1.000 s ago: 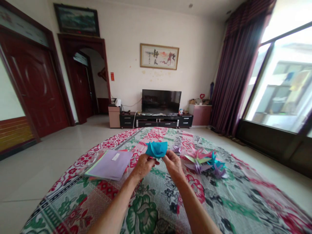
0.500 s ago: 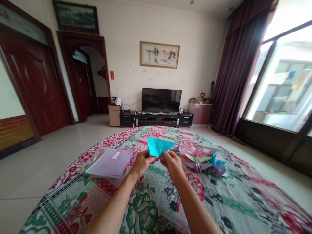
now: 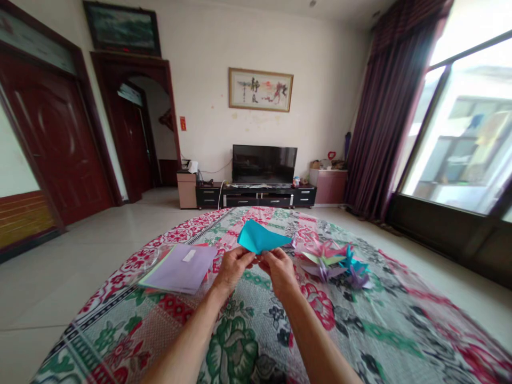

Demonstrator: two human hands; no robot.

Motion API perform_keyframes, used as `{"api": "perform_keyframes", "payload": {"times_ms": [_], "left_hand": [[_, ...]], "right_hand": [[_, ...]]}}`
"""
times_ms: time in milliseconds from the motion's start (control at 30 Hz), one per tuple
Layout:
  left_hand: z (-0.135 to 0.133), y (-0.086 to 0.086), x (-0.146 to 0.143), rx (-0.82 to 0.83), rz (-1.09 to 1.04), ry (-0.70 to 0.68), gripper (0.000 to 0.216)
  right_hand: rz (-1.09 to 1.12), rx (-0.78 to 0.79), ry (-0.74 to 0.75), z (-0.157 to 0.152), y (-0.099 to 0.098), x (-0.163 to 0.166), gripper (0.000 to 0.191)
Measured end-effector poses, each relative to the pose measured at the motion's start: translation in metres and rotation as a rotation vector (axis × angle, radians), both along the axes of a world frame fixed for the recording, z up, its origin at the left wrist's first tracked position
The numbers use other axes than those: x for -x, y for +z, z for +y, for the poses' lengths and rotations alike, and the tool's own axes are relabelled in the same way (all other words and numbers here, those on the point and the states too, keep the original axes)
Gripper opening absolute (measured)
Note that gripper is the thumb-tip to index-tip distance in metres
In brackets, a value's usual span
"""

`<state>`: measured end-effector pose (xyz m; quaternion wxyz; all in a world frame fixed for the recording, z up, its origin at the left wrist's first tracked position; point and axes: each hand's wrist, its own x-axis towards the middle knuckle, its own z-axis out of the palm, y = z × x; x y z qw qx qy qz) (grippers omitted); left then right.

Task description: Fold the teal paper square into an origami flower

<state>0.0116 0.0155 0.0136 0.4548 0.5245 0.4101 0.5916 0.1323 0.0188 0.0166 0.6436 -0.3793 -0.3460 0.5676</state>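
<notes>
Both my hands hold a folded turquoise paper (image 3: 259, 237) up above the flowered tablecloth (image 3: 248, 341). My left hand (image 3: 232, 268) pinches its lower left edge. My right hand (image 3: 277, 268) pinches the lower edge close beside it, so the fingertips of the two hands almost meet. The paper is folded flat into a pointed shape that slants up and away from me.
A stack of coloured paper sheets (image 3: 178, 269), lilac on top, lies left of my hands. Several folded paper flowers (image 3: 332, 260) in pink, green, purple and teal lie to the right. Beyond the table are a tiled floor, a TV stand (image 3: 262, 194) and a window.
The turquoise paper went from an open, cupped shape to a flat pointed fold. My hands drew closer together at its lower edge.
</notes>
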Motion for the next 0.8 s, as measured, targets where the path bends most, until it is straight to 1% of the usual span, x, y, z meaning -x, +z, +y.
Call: {"api": "perform_keyframes", "payload": {"times_ms": [67, 167, 333, 500, 667, 800], "left_hand": [[0.001, -0.002, -0.002, 0.001, -0.032, 0.001, 0.024], [0.002, -0.005, -0.005, 0.008, -0.066, -0.005, 0.025], [0.0, -0.003, -0.005, 0.024, -0.031, 0.052, 0.024], [0.001, -0.003, -0.004, 0.007, -0.051, 0.042, 0.026], [0.004, -0.008, -0.008, 0.004, -0.101, 0.111, 0.027], [0.002, -0.007, -0.012, 0.044, -0.146, 0.118, 0.027]], "right_hand": [[0.038, 0.017, 0.006, -0.001, 0.002, 0.001, 0.023], [0.075, 0.013, 0.052, -0.004, 0.005, 0.001, 0.018], [0.032, 0.023, 0.083, -0.006, 0.007, -0.002, 0.014], [0.074, -0.015, 0.153, -0.006, 0.009, -0.003, 0.021], [0.171, 0.067, 0.137, -0.003, 0.007, -0.002, 0.028], [0.246, 0.132, 0.184, 0.001, 0.002, -0.002, 0.024]]}}
